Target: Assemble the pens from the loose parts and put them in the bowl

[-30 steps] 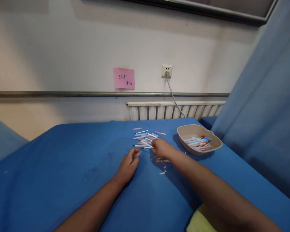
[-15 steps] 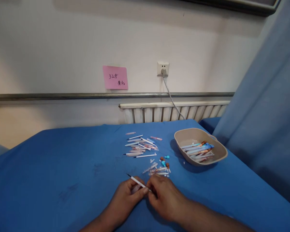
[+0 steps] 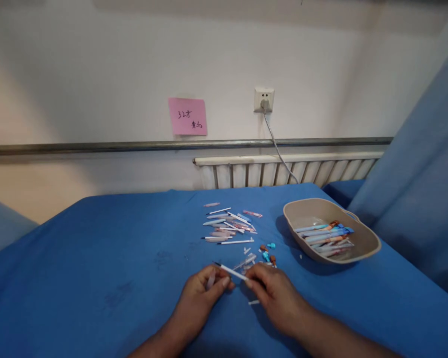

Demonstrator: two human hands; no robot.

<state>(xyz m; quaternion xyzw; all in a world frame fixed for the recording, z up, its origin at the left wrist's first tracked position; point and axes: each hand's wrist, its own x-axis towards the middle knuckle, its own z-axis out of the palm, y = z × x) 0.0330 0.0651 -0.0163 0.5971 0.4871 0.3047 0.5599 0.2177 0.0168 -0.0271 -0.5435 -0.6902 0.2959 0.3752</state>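
My right hand (image 3: 274, 293) pinches the end of a white pen refill (image 3: 233, 272) whose dark tip points to the upper left. My left hand (image 3: 205, 298) is closed around a translucent pinkish pen barrel (image 3: 211, 279), mostly hidden by the fingers. The refill passes just above the left fingertips; whether it touches them I cannot tell. Below the right fingers a small white piece (image 3: 254, 302) shows against the cloth. Just beyond the hands lie clear pen parts (image 3: 245, 261), with brown (image 3: 273, 259) and turquoise (image 3: 266, 256) small parts beside them.
Farther back, several refills (image 3: 235, 242) and pen barrels (image 3: 214, 222) lie loosely on the blue cloth (image 3: 78, 278). A beige basket (image 3: 369, 243) at the right holds several pens (image 3: 324, 236). Behind the table are a radiator (image 3: 254, 174) and a plugged-in cord (image 3: 278, 149); a blue curtain (image 3: 421, 149) hangs right.
My hands have drawn apart, and the right one now has the refill by its end, away from the left thumb. The white piece beneath has come into view. The whole view has shifted slightly.
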